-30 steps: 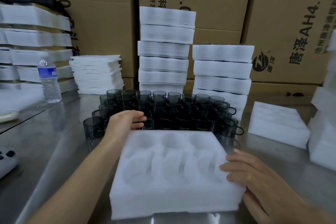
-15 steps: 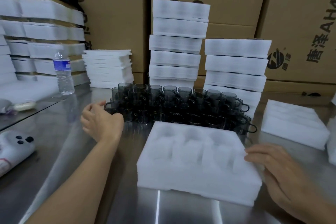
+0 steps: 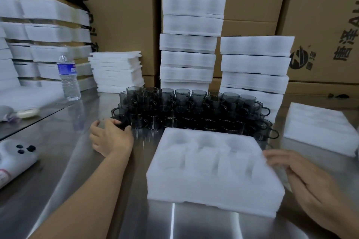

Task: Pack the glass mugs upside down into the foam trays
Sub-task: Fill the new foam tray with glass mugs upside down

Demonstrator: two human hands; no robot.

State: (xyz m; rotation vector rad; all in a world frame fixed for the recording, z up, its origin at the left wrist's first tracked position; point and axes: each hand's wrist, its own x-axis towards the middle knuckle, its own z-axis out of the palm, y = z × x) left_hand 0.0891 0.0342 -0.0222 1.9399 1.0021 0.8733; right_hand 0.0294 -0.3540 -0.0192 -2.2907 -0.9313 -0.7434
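Note:
A white foam tray (image 3: 213,190) with several round pockets, all without mugs, lies on the steel table in front of me. Behind it stands a tight cluster of smoky glass mugs (image 3: 194,108), upright, handles to the right. My left hand (image 3: 111,138) is at the cluster's front left corner, fingers and thumb curled round the nearest mug (image 3: 120,115), which stands on the table. My right hand (image 3: 307,178) lies flat with straight fingers against the tray's right edge.
Tall stacks of foam trays (image 3: 190,44) (image 3: 254,68) rise behind the mugs, against cardboard boxes. Thin foam sheets (image 3: 116,72) and a water bottle (image 3: 69,79) stand at back left. More foam (image 3: 318,126) lies at right; a white device (image 3: 15,157) lies at left.
My left hand left the tray's far left corner and moved left and forward to the front left mug, closing round it. The right hand stayed at the tray's right edge.

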